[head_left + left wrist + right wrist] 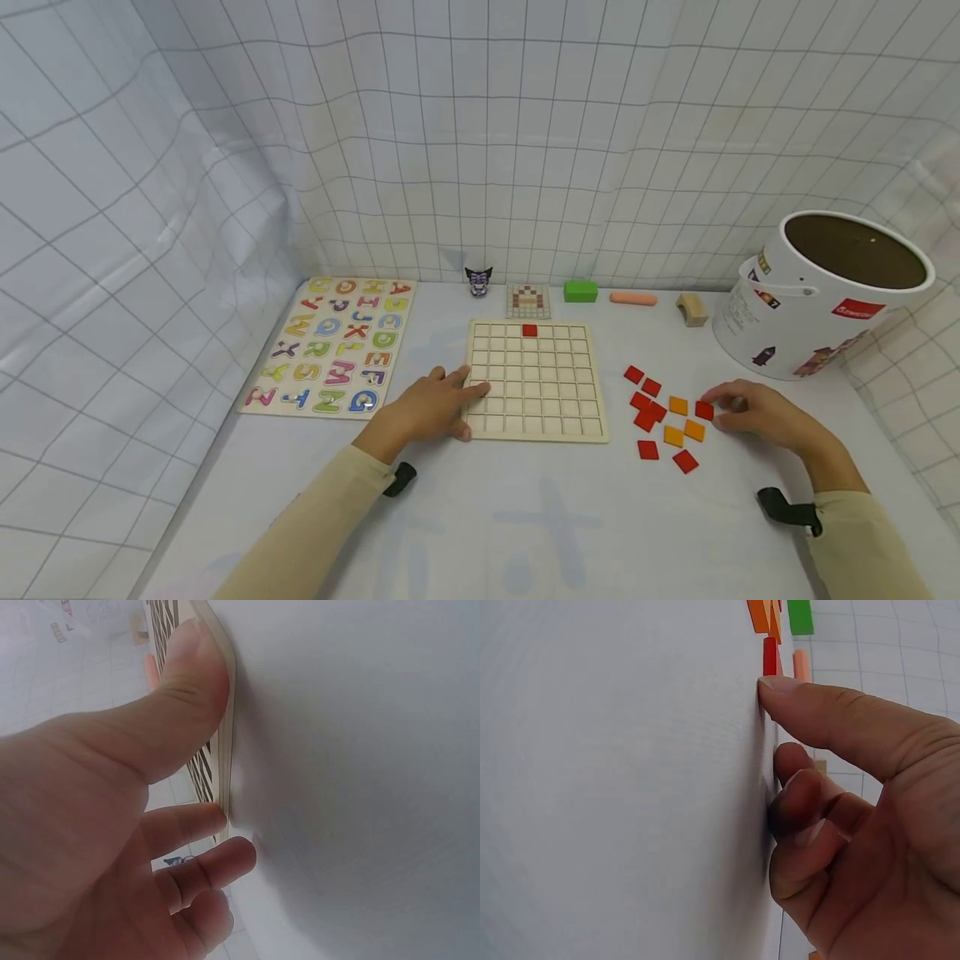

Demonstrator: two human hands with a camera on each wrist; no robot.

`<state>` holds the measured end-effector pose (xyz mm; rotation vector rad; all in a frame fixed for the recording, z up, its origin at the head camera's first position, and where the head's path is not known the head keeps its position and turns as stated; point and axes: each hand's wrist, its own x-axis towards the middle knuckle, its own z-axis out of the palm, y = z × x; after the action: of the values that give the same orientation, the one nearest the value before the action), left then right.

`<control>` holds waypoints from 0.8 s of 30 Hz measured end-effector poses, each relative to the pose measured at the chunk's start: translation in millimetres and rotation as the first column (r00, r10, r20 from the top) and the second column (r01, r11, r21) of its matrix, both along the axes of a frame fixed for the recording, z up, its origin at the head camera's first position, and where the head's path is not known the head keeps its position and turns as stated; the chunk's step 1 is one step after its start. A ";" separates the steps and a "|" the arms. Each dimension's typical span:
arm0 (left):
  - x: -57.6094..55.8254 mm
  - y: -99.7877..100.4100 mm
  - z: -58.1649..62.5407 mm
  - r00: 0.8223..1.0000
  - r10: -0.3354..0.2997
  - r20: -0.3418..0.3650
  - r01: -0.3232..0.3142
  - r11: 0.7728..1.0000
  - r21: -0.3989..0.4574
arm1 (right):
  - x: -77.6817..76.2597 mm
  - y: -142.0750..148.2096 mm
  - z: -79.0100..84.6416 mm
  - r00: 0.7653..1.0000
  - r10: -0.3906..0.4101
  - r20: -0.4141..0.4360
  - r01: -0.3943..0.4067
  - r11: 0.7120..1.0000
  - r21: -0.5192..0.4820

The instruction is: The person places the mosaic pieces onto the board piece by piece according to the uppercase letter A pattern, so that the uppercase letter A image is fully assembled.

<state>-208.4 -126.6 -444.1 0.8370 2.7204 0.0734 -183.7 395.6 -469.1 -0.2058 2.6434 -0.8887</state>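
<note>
Tabletop [525, 550], red tile [704, 410] part-hidden

Light is soft and diffuse, the left wrist view hazy

Left hand [431, 406] touches left edge of grid board [536, 404]; top row has one red square [530, 331]. Right hand [768, 418], fingers at a red tile [703, 410] beside loose tiles [673, 436], red and orange. Letter board [327, 346] left, bucket [772, 321] far right. Small toy [478, 282], card [528, 302], green block [581, 292] behind board.
</note>
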 end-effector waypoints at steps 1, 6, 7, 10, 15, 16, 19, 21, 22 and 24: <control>-0.1 0.1 0.5 1.000 0.000 -0.001 0.000 1.000 -0.001 | 0.0 -1.2 0.7 1.000 0.003 0.000 -0.003 1.000 0.003; -0.8 0.0 0.2 1.000 -0.005 -0.004 0.005 1.000 -0.009 | 0.2 -4.1 2.5 0.999 0.039 0.001 -0.039 0.999 0.007; -0.6 -0.1 0.3 1.000 -0.005 -0.005 0.005 1.000 -0.009 | 0.4 -4.2 2.7 0.999 0.048 0.000 -0.048 0.999 0.004; -0.7 0.1 1.0 1.000 -0.006 -0.004 0.006 1.000 -0.010 | 0.2 -3.8 3.1 0.998 0.061 -0.002 -0.060 0.998 0.009; -0.3 0.5 2.3 1.000 -0.001 0.007 0.001 1.000 -0.005 | 0.3 -3.4 3.6 0.997 0.074 -0.015 -0.074 0.997 0.008; -0.1 0.6 2.5 1.000 0.000 0.008 0.000 1.000 -0.004 | 0.3 -3.3 3.4 0.997 0.076 -0.016 -0.075 0.997 0.008; 0.3 0.7 3.1 1.000 0.001 0.011 -0.001 1.000 -0.006 | -0.1 -2.6 2.3 0.997 0.071 -0.022 -0.071 0.997 0.015; 0.3 0.5 2.6 1.000 -0.002 0.011 0.002 1.000 -0.001 | -0.6 -2.0 1.8 0.997 0.070 -0.025 -0.069 0.997 0.023; 0.3 0.4 2.2 1.000 -0.005 0.010 0.005 1.000 0.001 | -1.0 -1.7 1.6 0.997 0.070 -0.025 -0.070 0.997 0.029; 0.1 0.1 1.2 1.000 -0.009 0.011 0.009 1.000 0.005 | -1.8 -1.0 1.3 0.997 0.076 -0.019 -0.075 0.997 0.034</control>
<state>-208.2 -126.5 -442.9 0.8480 2.7073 0.0827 -185.5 394.6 -467.8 -0.3061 2.6482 -0.8224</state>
